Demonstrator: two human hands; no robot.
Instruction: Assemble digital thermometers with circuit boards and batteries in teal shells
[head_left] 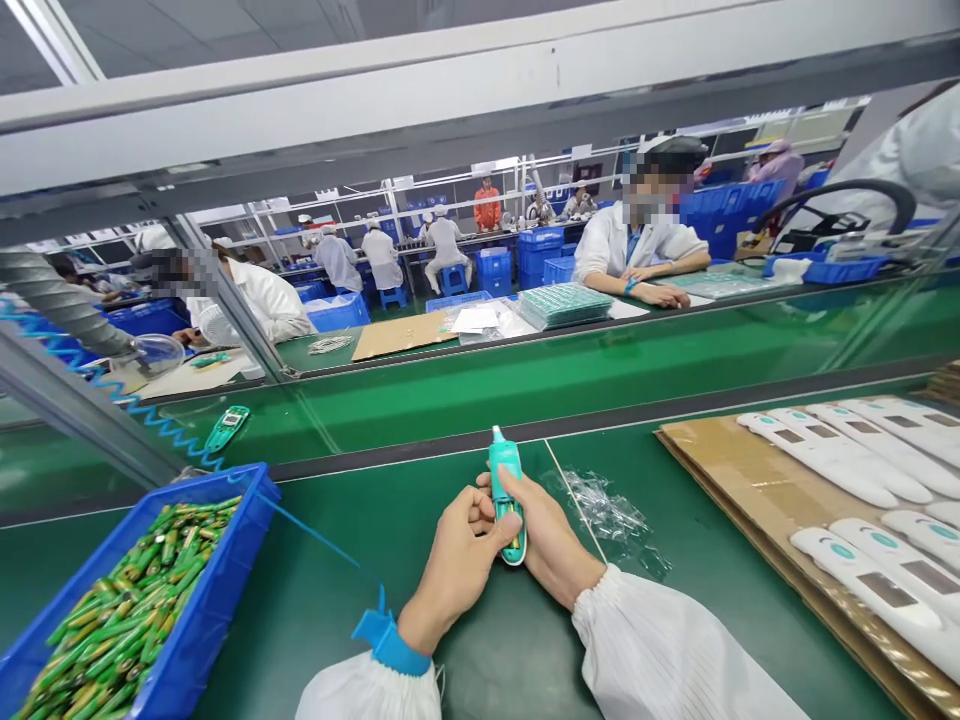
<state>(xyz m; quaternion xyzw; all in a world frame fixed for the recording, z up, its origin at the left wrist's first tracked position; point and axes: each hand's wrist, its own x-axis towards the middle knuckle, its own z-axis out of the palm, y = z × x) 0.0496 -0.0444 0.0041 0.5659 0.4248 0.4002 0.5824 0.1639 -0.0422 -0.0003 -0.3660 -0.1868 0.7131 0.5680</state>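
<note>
A teal and white ear thermometer (pixel 507 458) is held upright over the bench, its narrow pale probe tip pointing away from me. The battery bay in its lower back is uncovered, with a gold and green battery (pixel 514 541) partly visible inside. My right hand (pixel 551 530) is closed around the body from the right, thumb lying along the teal back. From the left, my left hand (pixel 461 550) presses its thumb over the battery bay, its other fingers curled against the thermometer's side. Those fingers partly hide the bay. A blue wrist strap (pixel 394 640) circles my left wrist.
A blue bin (pixel 255 530) full of green and gold batteries stands left. Crumpled clear plastic (pixel 611 515) lies right of my hands. Cardboard (pixel 705 460) carries rows of white thermometer housings (pixel 862 570). Beyond runs a green conveyor belt (pixel 420 400) bearing another teal unit (pixel 227 428); co-workers sit across it.
</note>
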